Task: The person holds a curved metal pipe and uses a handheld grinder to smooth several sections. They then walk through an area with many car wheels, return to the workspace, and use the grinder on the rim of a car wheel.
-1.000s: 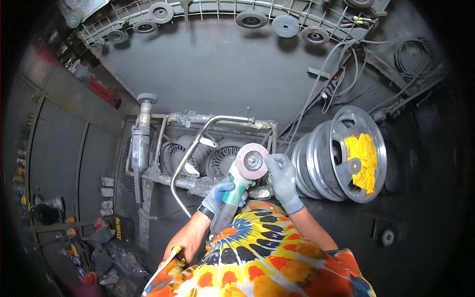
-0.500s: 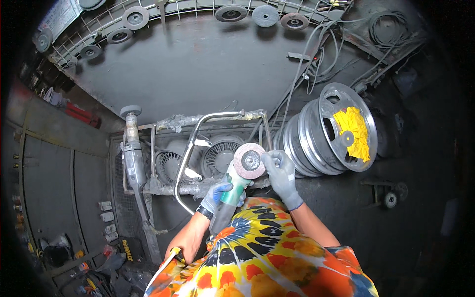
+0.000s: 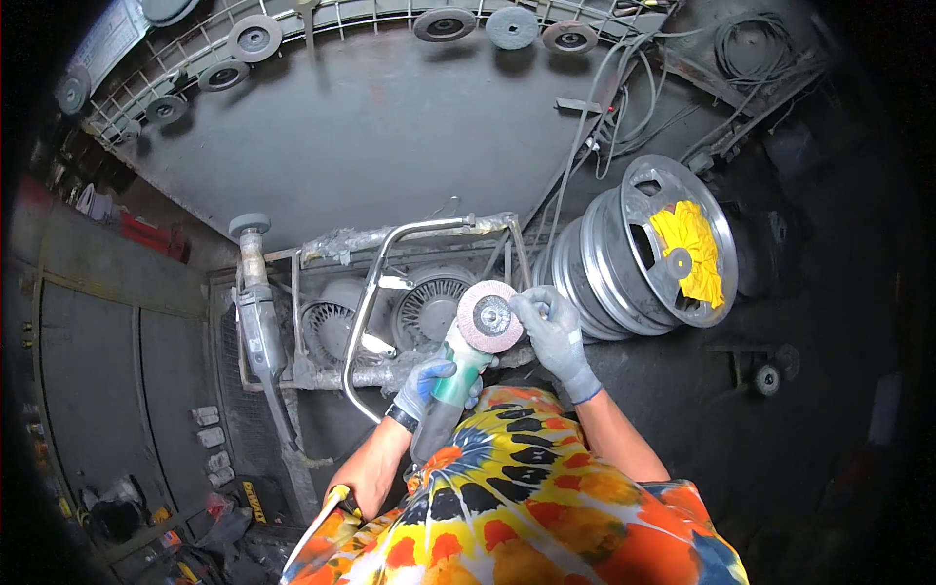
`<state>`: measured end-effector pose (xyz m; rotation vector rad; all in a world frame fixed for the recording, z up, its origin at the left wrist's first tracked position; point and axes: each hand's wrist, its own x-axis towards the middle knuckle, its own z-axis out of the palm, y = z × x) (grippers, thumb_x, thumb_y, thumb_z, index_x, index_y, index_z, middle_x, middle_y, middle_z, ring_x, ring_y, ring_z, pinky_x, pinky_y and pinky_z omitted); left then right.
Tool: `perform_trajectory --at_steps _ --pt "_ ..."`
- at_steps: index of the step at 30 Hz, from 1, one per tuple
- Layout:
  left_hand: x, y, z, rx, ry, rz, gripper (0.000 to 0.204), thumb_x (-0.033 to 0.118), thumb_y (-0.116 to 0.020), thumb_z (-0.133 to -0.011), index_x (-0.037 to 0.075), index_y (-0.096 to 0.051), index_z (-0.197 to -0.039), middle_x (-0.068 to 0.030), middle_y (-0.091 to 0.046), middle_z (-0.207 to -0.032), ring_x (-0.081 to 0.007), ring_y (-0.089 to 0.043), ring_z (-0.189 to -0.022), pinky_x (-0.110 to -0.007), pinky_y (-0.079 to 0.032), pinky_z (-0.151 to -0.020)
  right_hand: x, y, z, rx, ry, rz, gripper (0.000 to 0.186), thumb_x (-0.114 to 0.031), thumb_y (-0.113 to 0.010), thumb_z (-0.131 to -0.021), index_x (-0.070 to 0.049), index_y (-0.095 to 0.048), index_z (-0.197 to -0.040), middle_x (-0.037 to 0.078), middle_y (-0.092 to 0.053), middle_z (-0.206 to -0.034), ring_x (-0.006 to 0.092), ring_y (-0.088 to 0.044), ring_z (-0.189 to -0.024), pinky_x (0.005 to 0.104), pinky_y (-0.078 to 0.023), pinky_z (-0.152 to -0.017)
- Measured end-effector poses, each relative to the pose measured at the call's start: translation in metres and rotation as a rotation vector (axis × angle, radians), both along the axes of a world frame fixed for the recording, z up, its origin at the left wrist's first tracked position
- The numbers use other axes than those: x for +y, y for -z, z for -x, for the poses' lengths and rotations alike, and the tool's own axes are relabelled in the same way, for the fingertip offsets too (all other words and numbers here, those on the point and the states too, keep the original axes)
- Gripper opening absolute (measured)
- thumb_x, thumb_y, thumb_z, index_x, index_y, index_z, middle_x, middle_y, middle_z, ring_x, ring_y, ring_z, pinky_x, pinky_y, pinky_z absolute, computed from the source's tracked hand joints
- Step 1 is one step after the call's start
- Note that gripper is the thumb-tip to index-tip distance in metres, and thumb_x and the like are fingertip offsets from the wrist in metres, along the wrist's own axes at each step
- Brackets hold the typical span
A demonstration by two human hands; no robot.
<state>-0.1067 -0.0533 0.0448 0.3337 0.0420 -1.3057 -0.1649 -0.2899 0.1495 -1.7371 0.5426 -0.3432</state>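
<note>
My left hand [image 3: 419, 387], in a grey and blue work glove, is closed around the green body of an angle grinder [image 3: 458, 378] in front of my chest. On the grinder's head sits a pinkish flap disc [image 3: 490, 317], its face and dark hub turned up toward me. My right hand [image 3: 556, 336], gloved in grey, has its thumb and fingers pinched at the disc's right rim. Exactly how its fingertips grip the rim is hard to see. Just beyond the disc, a bent chrome tube [image 3: 363, 317] leans on a metal frame.
A stack of wheel rims [image 3: 624, 249] stands to the right, with a yellow cloth [image 3: 690, 253] on the front one. At the left, a long grinder [image 3: 261, 327] hangs on the frame [image 3: 409, 375]. Spare discs [image 3: 444, 24] line a wire rack at the far edge. Cables [image 3: 624, 107] hang at the back right.
The whole view has shifted slightly, with the background moving left. Both hands keep their places on the grinder and disc; the right fingers have moved only a little at the rim.
</note>
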Motion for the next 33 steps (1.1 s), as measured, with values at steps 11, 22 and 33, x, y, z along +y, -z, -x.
perform_trajectory --at_steps 11,22,33 --pt "0.001 -0.007 -0.004 -0.018 -0.017 -0.043 0.076 0.029 -0.081 -0.088 0.002 -0.050 -0.152 -0.0237 -0.066 -0.138 -0.0311 -0.069 -0.089 -0.045 -0.061 -0.071 -0.027 -0.021 0.025 0.217 -0.040 0.305 0.025 -0.023 -0.072 -0.106 0.002 -0.072 -0.109 0.007 -0.074 -0.099 0.0097 -0.066 -0.087 0.0281 -0.053 -0.078" --pt "0.001 -0.014 -0.006 0.025 0.011 -0.061 0.067 0.024 -0.080 -0.090 0.002 -0.052 -0.146 -0.0208 -0.067 -0.121 -0.0336 -0.072 -0.089 -0.046 -0.064 -0.074 0.004 -0.072 -0.004 0.022 -0.301 0.378 0.022 -0.011 -0.076 -0.099 0.001 -0.074 -0.116 0.015 -0.078 -0.094 0.0239 -0.078 -0.086 0.0361 -0.061 -0.077" --pt "0.008 0.006 0.000 0.018 0.004 -0.028 0.074 0.030 -0.080 -0.090 -0.004 -0.054 -0.150 -0.0200 -0.071 -0.120 -0.0323 -0.069 -0.094 -0.047 -0.058 -0.077 0.017 -0.041 -0.009 -0.218 -0.402 0.894 0.026 -0.003 -0.075 -0.091 -0.007 -0.072 -0.116 0.014 -0.075 -0.114 0.0376 -0.071 -0.104 0.0494 -0.056 -0.093"
